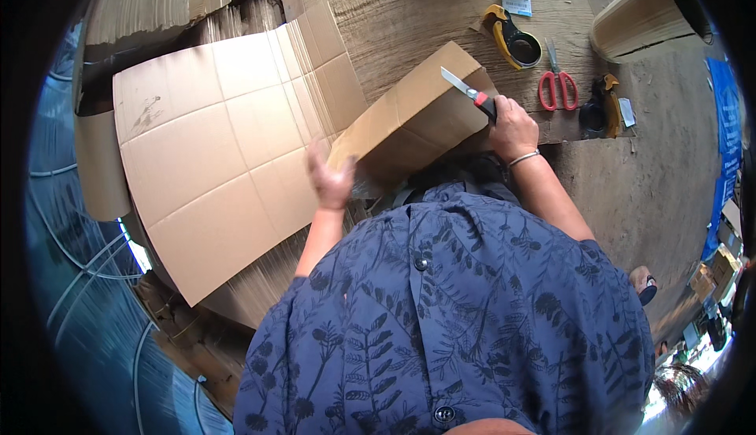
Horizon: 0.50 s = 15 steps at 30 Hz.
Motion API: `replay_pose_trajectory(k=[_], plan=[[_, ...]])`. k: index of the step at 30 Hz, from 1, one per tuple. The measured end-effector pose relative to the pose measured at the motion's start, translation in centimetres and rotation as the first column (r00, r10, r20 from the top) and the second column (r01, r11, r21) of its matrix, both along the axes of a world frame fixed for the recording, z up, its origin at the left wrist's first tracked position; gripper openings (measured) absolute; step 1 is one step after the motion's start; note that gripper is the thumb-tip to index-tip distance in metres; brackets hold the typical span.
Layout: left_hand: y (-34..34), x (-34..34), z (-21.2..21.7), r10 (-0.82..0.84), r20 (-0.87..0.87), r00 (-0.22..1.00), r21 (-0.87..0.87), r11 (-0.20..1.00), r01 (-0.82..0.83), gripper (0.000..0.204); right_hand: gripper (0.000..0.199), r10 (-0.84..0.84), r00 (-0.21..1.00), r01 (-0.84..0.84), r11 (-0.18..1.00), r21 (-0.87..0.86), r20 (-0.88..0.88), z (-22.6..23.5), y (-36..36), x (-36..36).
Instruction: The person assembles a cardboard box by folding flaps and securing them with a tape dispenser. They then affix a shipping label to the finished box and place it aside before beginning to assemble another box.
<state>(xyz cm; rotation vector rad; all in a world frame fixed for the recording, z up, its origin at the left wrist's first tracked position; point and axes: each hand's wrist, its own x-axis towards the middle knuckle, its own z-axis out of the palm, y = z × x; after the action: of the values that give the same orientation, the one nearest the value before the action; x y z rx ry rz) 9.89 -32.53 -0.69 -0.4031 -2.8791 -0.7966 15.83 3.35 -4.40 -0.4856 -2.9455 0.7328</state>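
Observation:
My right hand (516,129) is closed around a utility knife (482,103) with a red and black handle. Its blade is out and points up and left, over a folded cardboard box (417,108) that lies slanted before me. My left hand (331,181) is at the box's left end, slightly blurred, thumb and fingers apart; whether it touches the box I cannot tell. To its left spreads a large flat cardboard sheet (213,140) with crease lines and a dark smudge.
Scissors with red handles (557,88), a yellow and black tape dispenser (516,41) and a second dispenser (602,108) lie on the wooden table (394,10). A wide cardboard tube (642,22) stands at the far right. Stacked cardboard (173,2) sits at the far left.

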Motion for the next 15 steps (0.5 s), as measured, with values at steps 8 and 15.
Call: replay_pose_trajectory(k=[8,15], plan=[[10.1,-5.0,-5.6,-0.347,0.476,0.808,-0.219,0.843,0.491,0.080,0.007,0.124,0.990,-0.137,0.969,0.207,0.073,0.0,0.6,-1.6],[10.7,-5.2,-5.5,-0.341,0.492,0.801,-0.230,0.837,0.497,0.078,0.006,0.154,0.985,-0.170,0.956,0.239,0.081,-0.2,1.0,-1.5]])
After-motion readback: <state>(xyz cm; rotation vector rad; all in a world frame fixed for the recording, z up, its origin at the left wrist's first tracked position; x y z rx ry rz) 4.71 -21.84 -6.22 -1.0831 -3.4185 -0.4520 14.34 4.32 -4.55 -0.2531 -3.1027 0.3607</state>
